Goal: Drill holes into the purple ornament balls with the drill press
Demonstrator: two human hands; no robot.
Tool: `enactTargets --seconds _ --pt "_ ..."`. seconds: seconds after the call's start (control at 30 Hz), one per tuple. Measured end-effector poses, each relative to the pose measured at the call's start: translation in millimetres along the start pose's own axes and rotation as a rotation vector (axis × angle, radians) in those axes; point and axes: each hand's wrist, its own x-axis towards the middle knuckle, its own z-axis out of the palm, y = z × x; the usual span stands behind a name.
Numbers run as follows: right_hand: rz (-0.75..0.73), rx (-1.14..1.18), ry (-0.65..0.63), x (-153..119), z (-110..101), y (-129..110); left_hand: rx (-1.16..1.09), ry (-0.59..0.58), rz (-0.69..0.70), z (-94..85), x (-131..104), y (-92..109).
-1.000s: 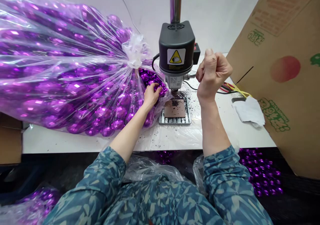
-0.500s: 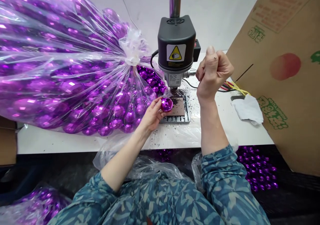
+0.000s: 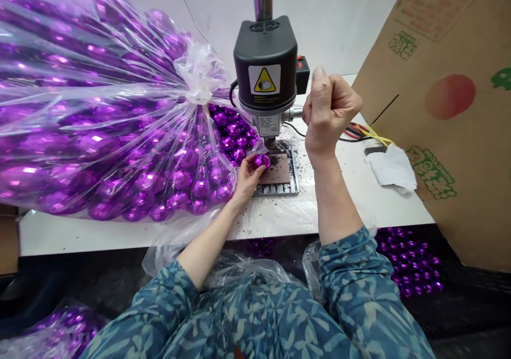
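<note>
My left hand (image 3: 248, 179) pinches a shiny purple faceted ball (image 3: 261, 161) between thumb and fingers. The ball is just left of and below the chuck (image 3: 270, 143) of a black bench drill press (image 3: 264, 63), above the wooden plate (image 3: 277, 168) on its base; contact with the drill tip cannot be made out. To the right of the machine, my right hand (image 3: 330, 115) is raised in a fist, thumb on top, at the end of the metal feed lever (image 3: 294, 113). The fingers hide the lever's grip.
A clear plastic bag (image 3: 99, 135) of purple balls fills the left of the white table (image 3: 91, 234), with loose balls (image 3: 237, 135) behind my left hand. At right are a white cloth (image 3: 391, 168), cables and a cardboard box (image 3: 447, 135). Dark shavings surround the base.
My left hand has brought the ball slightly closer to the chuck, and its fingers have closed further around it. My right hand keeps its fist by the lever. The whole view has shifted slightly.
</note>
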Motion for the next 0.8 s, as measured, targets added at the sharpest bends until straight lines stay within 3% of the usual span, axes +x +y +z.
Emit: enactTargets --seconds 0.27,0.5,0.8 --pt "-0.007 -0.056 -0.012 -1.4 0.0 -1.4 -0.041 -0.097 0.016 5.9 5.9 1.0" --pt "0.046 -0.15 -0.009 -2.1 -1.3 4.8 0.067 -0.111 0.06 18.7 1.3 8.3" --pt "0.056 -0.098 -0.003 -5.3 -3.3 -9.5 0.124 -0.075 0.057 25.8 -1.9 13.7"
